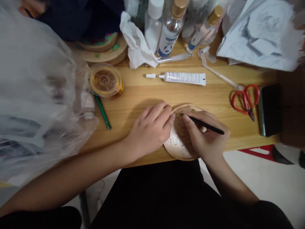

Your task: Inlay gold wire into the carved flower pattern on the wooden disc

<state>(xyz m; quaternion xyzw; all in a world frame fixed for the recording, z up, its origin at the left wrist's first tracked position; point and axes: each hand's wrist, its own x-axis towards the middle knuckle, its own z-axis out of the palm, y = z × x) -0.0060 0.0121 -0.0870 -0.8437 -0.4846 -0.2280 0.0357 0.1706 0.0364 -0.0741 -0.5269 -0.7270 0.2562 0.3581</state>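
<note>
A round, pale wooden disc [182, 152] lies at the table's front edge, with a raised line pattern and a thin gold outline on its surface. At its left side my left hand [152, 127] is closed, with bent fingers pressing on the rim. My right hand [208, 133] leans over the right part of the disc, pinching slim black tweezers [209, 126]. Their fine tip touches or nearly touches the disc's upper part, close to my left thumb and forefinger. Whether a bit of wire sits at the tip is too small to tell.
Behind the disc lie a white glue tube [186, 78] and its cap [151, 76]. A gold wire spool [105, 81] and green pen [103, 111] are left, beside a plastic bag [43, 95]. Red-handled scissors [245, 98] and a phone [270, 109] lie right; bottles [169, 35] stand behind.
</note>
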